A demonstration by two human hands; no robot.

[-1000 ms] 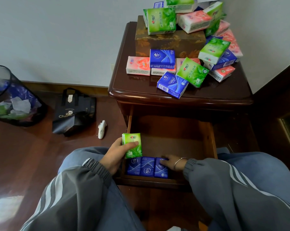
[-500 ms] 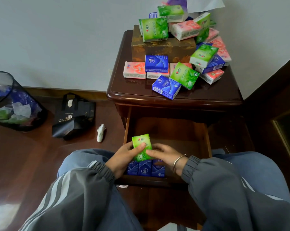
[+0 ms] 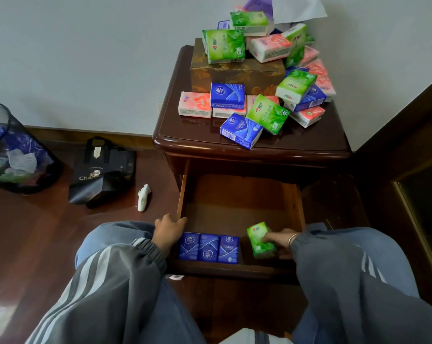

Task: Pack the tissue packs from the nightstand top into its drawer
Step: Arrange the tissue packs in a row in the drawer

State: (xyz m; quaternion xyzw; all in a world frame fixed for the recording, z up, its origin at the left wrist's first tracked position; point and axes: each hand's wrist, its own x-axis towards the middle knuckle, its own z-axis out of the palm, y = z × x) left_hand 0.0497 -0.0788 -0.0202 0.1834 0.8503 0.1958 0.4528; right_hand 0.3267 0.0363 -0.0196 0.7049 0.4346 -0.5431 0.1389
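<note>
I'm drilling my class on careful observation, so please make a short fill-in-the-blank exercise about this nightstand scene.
1. The right hand holds a ____ tissue pack inside the open drawer.
2. ____ blue packs stand side by side along the drawer's front.
3. The left hand grips the drawer's ____ side wall.

Missing words: green; three; left.

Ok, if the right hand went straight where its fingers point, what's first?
Likely the rightmost blue pack in the drawer; the green pack in the right hand would touch it first.
</note>
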